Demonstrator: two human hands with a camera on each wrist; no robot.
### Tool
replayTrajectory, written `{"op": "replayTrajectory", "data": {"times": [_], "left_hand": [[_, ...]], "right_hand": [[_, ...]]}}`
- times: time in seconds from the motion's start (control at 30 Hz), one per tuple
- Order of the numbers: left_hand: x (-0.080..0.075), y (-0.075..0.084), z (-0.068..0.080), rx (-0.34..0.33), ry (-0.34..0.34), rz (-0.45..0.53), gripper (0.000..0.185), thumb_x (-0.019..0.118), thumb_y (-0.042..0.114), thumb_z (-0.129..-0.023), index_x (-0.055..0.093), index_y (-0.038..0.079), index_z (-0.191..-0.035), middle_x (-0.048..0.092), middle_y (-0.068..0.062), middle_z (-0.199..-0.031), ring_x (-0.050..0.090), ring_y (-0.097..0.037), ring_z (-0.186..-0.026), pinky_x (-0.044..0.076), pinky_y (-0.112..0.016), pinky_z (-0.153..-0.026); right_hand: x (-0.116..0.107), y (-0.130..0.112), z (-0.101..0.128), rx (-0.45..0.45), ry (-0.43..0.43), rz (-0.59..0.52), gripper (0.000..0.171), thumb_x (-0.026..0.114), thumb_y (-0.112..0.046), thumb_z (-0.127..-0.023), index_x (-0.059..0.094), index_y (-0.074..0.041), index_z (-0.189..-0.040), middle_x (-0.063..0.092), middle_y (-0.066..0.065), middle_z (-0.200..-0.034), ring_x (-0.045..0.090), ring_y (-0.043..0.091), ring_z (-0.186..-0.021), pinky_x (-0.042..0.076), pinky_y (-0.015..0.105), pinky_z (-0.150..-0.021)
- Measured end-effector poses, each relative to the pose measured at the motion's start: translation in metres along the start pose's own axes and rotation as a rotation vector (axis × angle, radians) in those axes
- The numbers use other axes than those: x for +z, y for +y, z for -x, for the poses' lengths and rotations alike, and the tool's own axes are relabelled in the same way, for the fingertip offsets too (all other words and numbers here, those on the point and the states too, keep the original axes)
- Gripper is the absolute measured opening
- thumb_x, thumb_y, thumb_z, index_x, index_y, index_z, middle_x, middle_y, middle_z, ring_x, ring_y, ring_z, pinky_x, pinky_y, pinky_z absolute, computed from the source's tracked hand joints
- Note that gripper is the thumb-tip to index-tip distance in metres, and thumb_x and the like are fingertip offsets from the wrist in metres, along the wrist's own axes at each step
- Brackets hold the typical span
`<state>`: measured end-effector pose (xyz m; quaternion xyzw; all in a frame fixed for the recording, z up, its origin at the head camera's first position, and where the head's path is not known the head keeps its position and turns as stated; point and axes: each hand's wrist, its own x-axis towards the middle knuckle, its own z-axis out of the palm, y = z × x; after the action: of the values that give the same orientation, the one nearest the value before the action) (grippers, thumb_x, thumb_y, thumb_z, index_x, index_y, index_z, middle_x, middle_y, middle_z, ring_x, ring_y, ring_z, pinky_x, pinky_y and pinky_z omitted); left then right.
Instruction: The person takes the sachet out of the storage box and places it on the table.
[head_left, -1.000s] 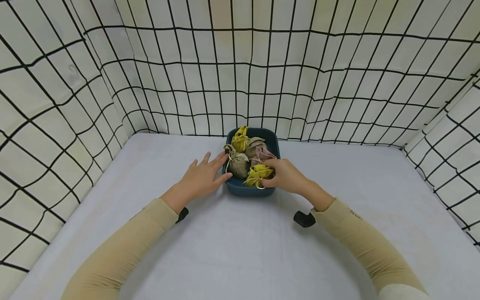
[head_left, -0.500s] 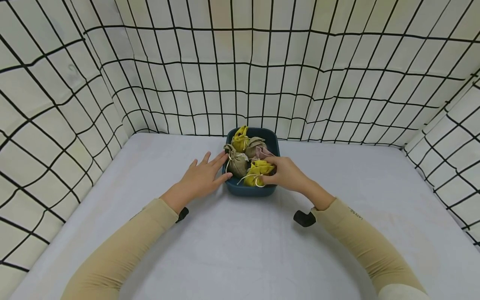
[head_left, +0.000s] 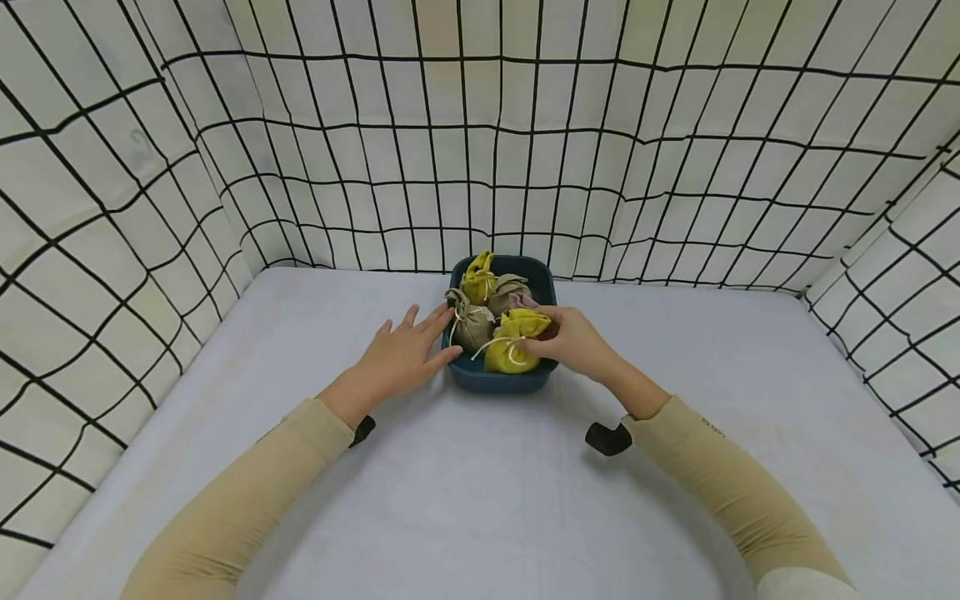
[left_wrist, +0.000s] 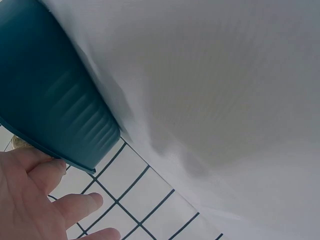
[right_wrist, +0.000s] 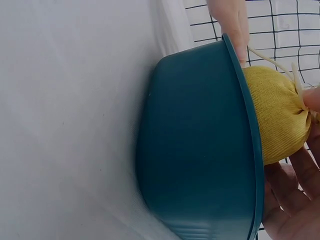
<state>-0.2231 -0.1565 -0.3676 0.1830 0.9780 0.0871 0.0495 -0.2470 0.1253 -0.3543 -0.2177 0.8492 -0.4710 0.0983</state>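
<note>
A dark teal tub [head_left: 498,380] [right_wrist: 195,150] [left_wrist: 45,95] stands at the back middle of the table and holds several small drawstring pouches. My right hand [head_left: 566,340] [right_wrist: 300,200] grips a yellow pouch [head_left: 506,350] [right_wrist: 277,112] by its gathered neck, lifted just above the tub's front rim. My left hand [head_left: 405,354] [left_wrist: 35,200] lies flat with straight fingers against the tub's left side. Inside sit a tan pouch [head_left: 471,323], another yellow pouch [head_left: 478,279] and a pinkish pouch [head_left: 512,292], partly hidden.
A white cloth covers the table [head_left: 480,492]. Cloth walls with a black grid [head_left: 480,150] close the back and both sides. Black wrist-camera mounts [head_left: 606,437] sit under each forearm.
My right hand has raised the yellow pouch from the tub's front corner up and slightly left, so it hangs above the rim. The left hand has stayed against the tub.
</note>
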Motion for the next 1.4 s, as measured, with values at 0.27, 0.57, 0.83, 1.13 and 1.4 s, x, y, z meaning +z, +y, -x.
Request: {"op": "replayTrajectory", "data": {"times": [0.27,0.57,0.83,1.13,1.4], "left_hand": [[-0.002,-0.001,-0.003,0.007,0.006,0.002,0.074,0.04,0.056,-0.108,0.018,0.016,-0.166,0.015,-0.002,-0.171,0.011,-0.043,-0.154,0.016,-0.07,-0.116],[0.0,-0.002,-0.003,-0.005,-0.01,0.0,0.074,0.04,0.056,-0.108,0.018,0.016,-0.166,0.014,-0.002,-0.171,0.011,-0.043,-0.154,0.015,-0.07,-0.116],[0.0,-0.001,-0.002,-0.005,-0.013,0.006,0.074,0.041,0.056,-0.108,0.019,0.016,-0.166,0.015,-0.003,-0.171,0.011,-0.044,-0.154,0.015,-0.07,-0.116],[0.002,-0.001,-0.001,-0.001,-0.008,0.009,0.074,0.041,0.056,-0.108,0.018,0.016,-0.166,0.015,-0.003,-0.171,0.011,-0.043,-0.154,0.015,-0.07,-0.116],[0.001,-0.001,-0.001,-0.001,0.0,0.01,0.074,0.041,0.056,-0.108,0.019,0.016,-0.166,0.016,-0.003,-0.17,0.012,-0.044,-0.154,0.016,-0.07,-0.116]], "right_hand": [[-0.002,0.0,-0.002,0.055,0.021,-0.111,0.049,0.075,-0.015,-0.094,0.061,0.004,-0.137,0.068,0.015,-0.118,0.063,0.022,-0.1,0.056,0.028,-0.086],[-0.001,-0.005,0.002,0.059,0.016,-0.187,0.041,0.074,-0.015,-0.096,0.064,0.006,-0.129,0.069,0.016,-0.118,0.065,0.025,-0.105,0.056,0.035,-0.094],[-0.002,-0.01,0.006,0.071,0.037,-0.198,0.038,0.074,-0.013,-0.096,0.065,0.007,-0.127,0.071,0.017,-0.117,0.067,0.025,-0.104,0.056,0.035,-0.093],[-0.005,-0.012,0.011,0.068,0.043,-0.192,0.041,0.074,-0.014,-0.096,0.064,0.007,-0.13,0.071,0.017,-0.119,0.067,0.027,-0.107,0.056,0.037,-0.095],[-0.008,-0.015,0.015,0.109,0.062,-0.19,0.041,0.075,-0.015,-0.095,0.064,0.007,-0.129,0.069,0.018,-0.123,0.065,0.031,-0.115,0.053,0.041,-0.099]]}}
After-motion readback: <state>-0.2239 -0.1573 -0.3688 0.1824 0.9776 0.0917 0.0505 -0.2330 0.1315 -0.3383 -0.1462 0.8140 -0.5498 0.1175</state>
